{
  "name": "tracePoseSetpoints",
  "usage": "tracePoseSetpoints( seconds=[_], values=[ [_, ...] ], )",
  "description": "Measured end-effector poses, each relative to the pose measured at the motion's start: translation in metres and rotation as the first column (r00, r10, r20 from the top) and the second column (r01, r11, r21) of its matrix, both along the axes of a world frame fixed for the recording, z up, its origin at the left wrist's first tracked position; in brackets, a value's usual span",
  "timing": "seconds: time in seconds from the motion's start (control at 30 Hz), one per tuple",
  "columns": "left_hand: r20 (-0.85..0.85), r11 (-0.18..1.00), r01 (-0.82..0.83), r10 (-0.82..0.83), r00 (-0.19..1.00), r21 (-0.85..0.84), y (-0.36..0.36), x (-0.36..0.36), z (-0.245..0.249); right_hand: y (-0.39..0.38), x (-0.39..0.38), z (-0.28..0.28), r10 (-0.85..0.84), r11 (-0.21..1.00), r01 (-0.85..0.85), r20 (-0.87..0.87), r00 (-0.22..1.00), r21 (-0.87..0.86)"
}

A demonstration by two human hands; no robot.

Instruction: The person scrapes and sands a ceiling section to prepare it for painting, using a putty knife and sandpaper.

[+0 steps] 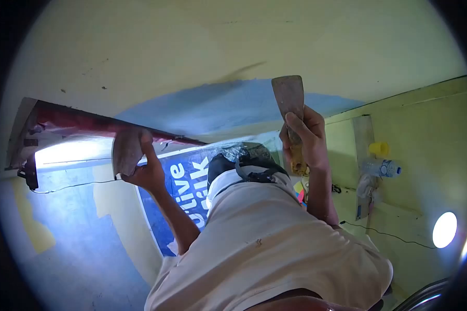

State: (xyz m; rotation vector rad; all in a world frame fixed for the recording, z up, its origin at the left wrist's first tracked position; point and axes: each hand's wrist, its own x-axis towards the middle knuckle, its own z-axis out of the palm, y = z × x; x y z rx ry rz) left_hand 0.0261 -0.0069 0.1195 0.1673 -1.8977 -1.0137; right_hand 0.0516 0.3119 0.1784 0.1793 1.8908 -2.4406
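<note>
My right hand (307,136) is closed around the handle of a putty knife (288,92), its worn blade pointing up the view and overlapping the edge of a blue patch (207,106) on the cream surface. At the left, my left hand (149,168) grips a flat, brownish-grey plate (126,154) by its right side, thumb near its top edge. The plate overlaps a dark red strip (72,120) beside a bright opening. Between my forearms is my own light shirt (275,233).
A blue banner with white letters (179,192) lies beyond my left forearm. At the right are a yellow cup (379,150), a plastic bottle (383,168), a bright round lamp (444,229) and a thin dark cable (389,234). Another cable (72,187) runs at the left.
</note>
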Motion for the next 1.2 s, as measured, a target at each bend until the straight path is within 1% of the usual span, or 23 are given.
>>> tracePoseSetpoints(
  seconds=[0.03,0.1,0.13,0.17,0.23,0.27,0.3,0.37,0.47,0.57,0.63,0.67,0.7,0.73,0.8,0.83,0.87,0.97,1.03,1.07,1.13,1.17,1.2],
  values=[
    [0.088,0.994,-0.032,0.023,0.996,0.103,-0.010,0.008,-0.023,0.003,0.002,-0.006,0.021,1.000,-0.021,0.030,0.999,-0.006],
    [0.112,0.957,-0.115,0.088,0.990,0.265,-0.020,0.012,-0.065,0.006,-0.001,-0.019,0.073,0.997,-0.072,0.072,0.995,-0.018],
    [0.017,0.979,-0.111,0.109,0.994,0.170,-0.016,0.005,-0.068,0.003,-0.003,-0.020,0.099,0.995,-0.099,0.075,0.992,-0.005],
    [0.058,0.981,-0.190,0.188,0.981,0.040,-0.010,0.001,-0.068,0.000,-0.004,-0.020,0.124,0.992,-0.125,0.081,0.989,0.009],
    [0.056,0.955,-0.290,0.287,0.956,0.055,0.021,-0.020,-0.045,0.001,-0.004,-0.019,0.156,0.987,-0.159,0.074,0.985,0.030],
    [0.022,0.957,-0.263,0.262,0.965,0.124,0.025,-0.030,-0.047,0.003,-0.005,-0.020,0.163,0.986,-0.165,0.058,0.985,0.036],
    [-0.087,0.970,-0.239,0.243,0.966,0.048,0.016,-0.045,-0.062,0.004,-0.005,-0.020,0.167,0.985,-0.169,0.044,0.985,0.043],
    [-0.061,0.946,-0.260,0.276,0.959,0.193,0.021,-0.060,-0.059,0.007,-0.003,-0.017,0.090,0.996,-0.091,0.045,0.995,0.020],
    [-0.095,0.904,-0.410,0.422,0.902,0.126,0.047,-0.068,-0.037,0.019,0.000,-0.020,0.017,1.000,-0.017,0.034,0.999,-0.006],
    [0.070,0.922,-0.386,0.383,0.921,0.035,0.064,-0.076,-0.062,0.024,0.001,-0.025,-0.069,0.997,0.069,0.022,0.997,-0.018],
    [-0.067,0.948,-0.300,0.308,0.949,0.102,0.111,-0.077,-0.053,0.030,0.002,-0.024,-0.137,0.990,0.137,0.042,0.990,-0.011],
    [-0.043,0.950,-0.312,0.313,0.949,0.008,0.129,-0.078,-0.066,0.034,0.000,-0.023,-0.152,0.988,0.152,0.037,0.988,-0.009],
    [-0.065,0.977,-0.208,0.211,0.975,0.045,0.156,-0.071,-0.065,0.037,0.000,-0.022,-0.166,0.986,0.167,0.034,0.985,-0.007],
    [-0.203,0.993,-0.096,0.081,0.976,-0.068,0.174,-0.071,-0.076,0.040,-0.001,-0.022,-0.179,0.984,0.179,0.035,0.983,-0.005],
    [-0.187,0.980,0.120,-0.150,0.971,-0.161,0.215,-0.067,-0.093,0.045,-0.006,-0.024,-0.186,0.983,0.186,0.001,0.983,-0.006],
    [-0.100,0.942,0.296,-0.313,0.945,-0.158,0.230,-0.058,-0.094,0.046,-0.010,-0.024,-0.187,0.982,0.187,-0.017,0.982,-0.003],
    [-0.127,0.853,0.389,-0.454,0.882,-0.349,0.239,-0.065,-0.114,0.045,-0.013,-0.023,-0.199,0.980,0.199,-0.029,0.980,-0.004],
    [0.000,0.697,0.629,-0.670,0.742,-0.345,0.233,-0.055,-0.098,0.043,-0.019,-0.015,-0.228,0.973,0.231,-0.093,0.969,0.019],
    [-0.089,0.769,0.514,-0.583,0.807,-0.379,0.204,-0.058,-0.115,0.044,-0.018,-0.014,-0.264,0.963,0.267,-0.124,0.957,0.012],
    [-0.036,0.765,0.497,-0.558,0.829,-0.409,0.167,-0.061,-0.146,0.045,-0.016,-0.014,-0.285,0.957,0.289,-0.130,0.950,0.018],
    [-0.252,0.974,0.078,-0.132,0.959,-0.214,0.096,-0.061,-0.116,0.050,-0.017,-0.010,-0.324,0.944,0.330,-0.145,0.935,0.021],
    [-0.038,0.991,-0.118,0.116,0.993,-0.068,0.048,-0.055,-0.142,0.052,-0.014,-0.009,-0.349,0.935,0.354,-0.142,0.926,0.014],
    [-0.012,0.965,-0.243,0.245,0.969,0.094,0.027,-0.056,-0.116,0.052,-0.009,-0.009,-0.372,0.926,0.376,-0.129,0.919,0.009]
  ],
)
